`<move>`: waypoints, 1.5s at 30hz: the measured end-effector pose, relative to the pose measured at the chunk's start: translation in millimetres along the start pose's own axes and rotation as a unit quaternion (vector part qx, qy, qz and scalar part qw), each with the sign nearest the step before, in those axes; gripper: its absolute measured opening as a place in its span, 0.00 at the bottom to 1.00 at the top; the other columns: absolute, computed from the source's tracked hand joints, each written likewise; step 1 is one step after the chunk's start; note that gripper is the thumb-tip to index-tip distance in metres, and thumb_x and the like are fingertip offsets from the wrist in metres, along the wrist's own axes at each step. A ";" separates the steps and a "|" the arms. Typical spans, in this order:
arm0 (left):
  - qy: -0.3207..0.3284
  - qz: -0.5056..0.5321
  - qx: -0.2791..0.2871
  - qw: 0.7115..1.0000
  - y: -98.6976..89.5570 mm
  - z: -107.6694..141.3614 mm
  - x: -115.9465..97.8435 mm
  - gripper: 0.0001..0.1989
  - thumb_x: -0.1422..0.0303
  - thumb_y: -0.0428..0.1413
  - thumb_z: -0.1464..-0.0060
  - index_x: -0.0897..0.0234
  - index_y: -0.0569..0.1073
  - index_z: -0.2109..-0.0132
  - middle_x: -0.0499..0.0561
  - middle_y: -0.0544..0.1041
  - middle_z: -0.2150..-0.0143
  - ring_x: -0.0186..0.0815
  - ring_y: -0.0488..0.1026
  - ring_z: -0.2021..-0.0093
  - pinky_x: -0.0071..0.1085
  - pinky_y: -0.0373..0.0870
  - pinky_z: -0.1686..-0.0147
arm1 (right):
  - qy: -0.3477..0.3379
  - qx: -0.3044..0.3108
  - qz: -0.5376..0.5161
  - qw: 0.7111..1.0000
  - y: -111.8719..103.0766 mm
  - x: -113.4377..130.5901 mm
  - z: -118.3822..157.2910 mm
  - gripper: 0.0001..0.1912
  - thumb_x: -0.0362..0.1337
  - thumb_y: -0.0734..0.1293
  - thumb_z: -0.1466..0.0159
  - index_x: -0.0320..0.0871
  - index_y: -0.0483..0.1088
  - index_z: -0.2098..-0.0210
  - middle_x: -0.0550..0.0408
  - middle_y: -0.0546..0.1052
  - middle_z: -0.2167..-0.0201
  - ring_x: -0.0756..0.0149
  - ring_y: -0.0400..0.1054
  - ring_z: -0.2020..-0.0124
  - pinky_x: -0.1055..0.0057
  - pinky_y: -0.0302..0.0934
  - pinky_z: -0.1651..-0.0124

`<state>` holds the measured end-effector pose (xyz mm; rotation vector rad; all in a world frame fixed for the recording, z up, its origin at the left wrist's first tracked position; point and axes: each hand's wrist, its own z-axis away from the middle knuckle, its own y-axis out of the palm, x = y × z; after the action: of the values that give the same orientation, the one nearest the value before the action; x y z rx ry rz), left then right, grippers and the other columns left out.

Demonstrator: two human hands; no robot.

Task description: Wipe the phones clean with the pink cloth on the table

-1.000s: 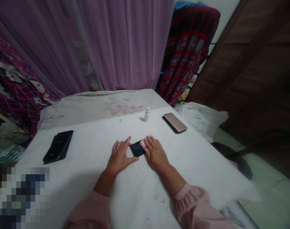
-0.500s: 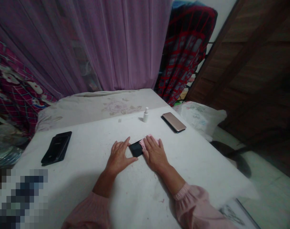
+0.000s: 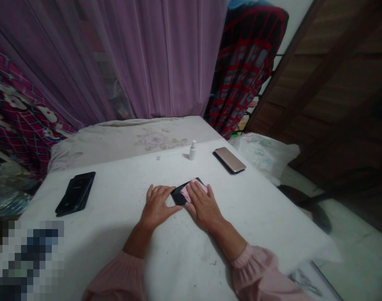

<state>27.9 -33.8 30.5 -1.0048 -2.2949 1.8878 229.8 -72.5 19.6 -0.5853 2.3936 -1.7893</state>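
Left hand (image 3: 156,205) spread, thumb and fingertips bracketing black smartphone (image 3: 177,195) at hands' 12 o'clock; right hand (image 3: 203,205) pressing flat on pink cloth (image 3: 193,189) over phone. Risk: phone skidding on white-covered table (image 3: 99,225) if pressure uneven; white spray bottle (image 3: 192,150), gold phone (image 3: 230,160) standing at 12–1 o'clock, exposed to slip.

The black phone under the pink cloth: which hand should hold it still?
Probably the left hand: it is empty and sits beside the black phone, while the right hand lies on the pink cloth.
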 end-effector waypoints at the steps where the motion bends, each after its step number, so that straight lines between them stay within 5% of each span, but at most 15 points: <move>1: -0.001 0.001 -0.001 1.000 0.0 -0.1 -0.2 0.28 0.56 0.66 0.53 0.53 0.71 0.45 0.51 0.77 0.51 0.47 0.70 0.47 0.55 0.48 0.36 | 0.018 0.000 0.005 1.000 -0.1 -2.5 -1.2 0.28 0.46 0.53 0.29 0.38 0.56 0.34 0.42 0.57 0.33 0.53 0.48 0.31 0.41 0.38 0.33; 6: -0.002 0.011 -0.008 1.000 0.8 -0.5 -0.8 0.28 0.56 0.66 0.54 0.52 0.71 0.45 0.50 0.76 0.51 0.46 0.70 0.47 0.55 0.47 0.36 | 0.060 -0.004 0.027 0.998 -1.4 -5.7 -3.7 0.29 0.46 0.53 0.29 0.38 0.55 0.34 0.39 0.56 0.33 0.49 0.49 0.32 0.39 0.38 0.35; 13: -0.007 0.011 0.001 1.000 -0.4 -0.3 -1.6 0.28 0.59 0.66 0.54 0.55 0.71 0.45 0.51 0.76 0.50 0.47 0.69 0.46 0.54 0.47 0.35 | -0.029 0.001 0.003 1.000 -1.0 10.8 1.7 0.31 0.50 0.56 0.30 0.39 0.55 0.34 0.41 0.58 0.33 0.53 0.47 0.31 0.45 0.38 0.32; 18: 0.001 0.008 -0.002 1.000 0.6 0.0 -0.6 0.28 0.57 0.65 0.53 0.53 0.70 0.45 0.50 0.76 0.51 0.46 0.70 0.46 0.53 0.48 0.36 | 0.030 -0.006 0.020 0.999 -1.1 -2.9 -3.7 0.29 0.47 0.55 0.30 0.40 0.55 0.34 0.41 0.59 0.34 0.51 0.50 0.32 0.42 0.38 0.34; 23: -0.014 0.034 -0.004 0.999 4.0 -0.8 2.5 0.39 0.56 0.66 0.55 0.55 0.61 0.37 0.51 0.75 0.48 0.48 0.68 0.44 0.54 0.47 0.36 | 0.076 -0.007 0.026 0.997 -1.3 -10.2 -14.5 0.28 0.47 0.53 0.29 0.39 0.57 0.35 0.39 0.59 0.34 0.49 0.51 0.33 0.39 0.39 0.35; 29: -0.026 0.064 -0.007 0.998 4.0 -1.1 4.1 0.50 0.59 0.66 0.55 0.55 0.47 0.31 0.50 0.76 0.50 0.47 0.69 0.44 0.55 0.48 0.36 | -0.005 0.018 -0.011 1.000 -1.3 8.5 -22.1 0.29 0.49 0.55 0.30 0.40 0.58 0.35 0.42 0.58 0.33 0.52 0.48 0.31 0.42 0.35 0.33; 35: -0.017 0.057 -0.001 0.998 4.3 -0.1 4.8 0.51 0.61 0.66 0.54 0.58 0.45 0.31 0.52 0.76 0.49 0.48 0.68 0.43 0.54 0.47 0.36 | -0.082 0.018 -0.031 0.996 -6.1 9.2 -11.3 0.29 0.51 0.55 0.30 0.43 0.56 0.34 0.45 0.58 0.33 0.56 0.47 0.31 0.44 0.35 0.32; 45: -0.028 0.070 0.010 0.997 3.0 -1.2 3.3 0.54 0.60 0.67 0.56 0.56 0.44 0.31 0.51 0.76 0.47 0.47 0.68 0.42 0.54 0.45 0.35 | 0.034 0.048 0.002 0.998 -11.0 0.4 -21.5 0.28 0.49 0.53 0.29 0.41 0.58 0.35 0.42 0.57 0.33 0.51 0.48 0.31 0.40 0.36 0.34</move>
<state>27.1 -30.9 27.0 -1.1540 -2.2867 2.0117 225.6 -55.8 36.6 -0.5171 2.3328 -1.9420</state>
